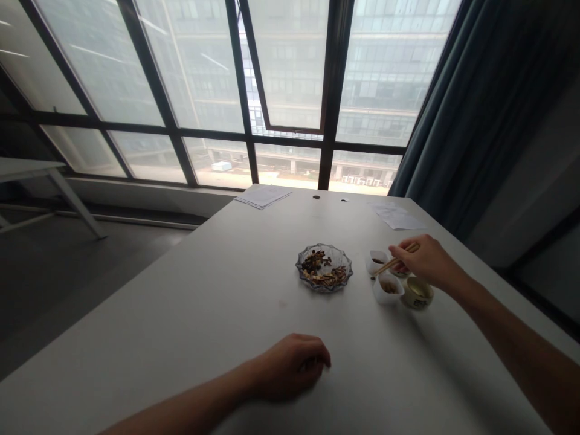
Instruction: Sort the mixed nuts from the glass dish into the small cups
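Note:
My right hand [425, 258] grips a pair of wooden chopsticks [386, 266]. Their tips point down left, between two small white cups, near a small dark piece [372, 278]. The rear white cup [371, 256] holds a little dark matter; the front white cup [388, 297] holds brownish bits. A yellowish cup [417, 298] with dark markings stands below my right hand, and another small container [400, 273] is partly hidden under it. To the left sits a scalloped glass dish [322, 288] of dried brown and dark pieces. My left hand [294, 365] rests curled on the table, apart from everything.
The white table [217, 302] reaches toward the windows. Paper sheets [263, 196] lie at its far left and more papers [397, 215] at the far right. Two small round items [316, 197] are near the far edge. A dark curtain [462, 115] hangs on the right; another table [31, 166] stands left.

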A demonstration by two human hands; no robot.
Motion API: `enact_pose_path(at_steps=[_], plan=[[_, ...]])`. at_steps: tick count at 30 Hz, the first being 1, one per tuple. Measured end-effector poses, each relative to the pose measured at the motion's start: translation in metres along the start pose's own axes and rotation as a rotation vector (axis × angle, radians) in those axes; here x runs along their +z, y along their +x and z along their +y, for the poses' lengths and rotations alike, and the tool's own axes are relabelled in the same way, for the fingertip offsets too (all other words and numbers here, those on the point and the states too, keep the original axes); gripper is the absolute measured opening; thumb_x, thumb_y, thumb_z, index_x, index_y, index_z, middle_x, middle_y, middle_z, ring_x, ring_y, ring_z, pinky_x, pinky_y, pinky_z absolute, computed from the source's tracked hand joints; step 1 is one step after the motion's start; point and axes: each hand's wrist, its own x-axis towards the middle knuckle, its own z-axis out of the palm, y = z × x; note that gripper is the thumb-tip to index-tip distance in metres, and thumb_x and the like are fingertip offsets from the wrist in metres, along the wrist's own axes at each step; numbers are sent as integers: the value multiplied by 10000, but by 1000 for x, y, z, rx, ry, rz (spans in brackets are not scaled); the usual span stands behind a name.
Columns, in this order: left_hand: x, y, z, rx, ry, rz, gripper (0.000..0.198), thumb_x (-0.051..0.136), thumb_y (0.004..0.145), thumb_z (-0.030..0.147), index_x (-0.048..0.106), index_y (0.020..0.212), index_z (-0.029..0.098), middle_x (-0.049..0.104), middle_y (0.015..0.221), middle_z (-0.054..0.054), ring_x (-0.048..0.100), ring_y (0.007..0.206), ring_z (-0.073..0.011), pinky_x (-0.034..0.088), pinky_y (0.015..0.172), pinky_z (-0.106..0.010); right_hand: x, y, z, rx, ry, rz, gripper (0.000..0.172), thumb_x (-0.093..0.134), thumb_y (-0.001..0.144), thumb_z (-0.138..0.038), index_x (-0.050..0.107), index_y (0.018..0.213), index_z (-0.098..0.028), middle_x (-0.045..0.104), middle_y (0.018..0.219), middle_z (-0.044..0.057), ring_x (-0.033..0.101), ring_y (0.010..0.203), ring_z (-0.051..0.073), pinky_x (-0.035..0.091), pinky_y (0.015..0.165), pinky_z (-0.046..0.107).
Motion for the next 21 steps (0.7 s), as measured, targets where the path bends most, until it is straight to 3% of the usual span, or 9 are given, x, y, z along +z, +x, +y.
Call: enact_pose_path(at_steps=[8, 21], plan=[[1, 0, -2, 8, 9, -5, 286, 531, 853, 89, 708, 1039, 214, 714, 913, -26, 634, 769, -152, 499, 764, -225, -4, 16, 12, 21, 61, -67, 268, 884, 655, -389, 750, 618, -160, 705, 527, 85, 678, 430, 230, 510, 373, 255], [2, 0, -3, 19, -8, 1, 298, 539, 842, 81, 715, 1040, 218, 724, 919, -26, 650, 788, -157, 511, 785, -229, -10, 26, 34, 38, 101, -170, 276, 831, 732, -439, 786, 724, -167, 756, 632, 96, 736, 549, 244, 585, 505, 291]])
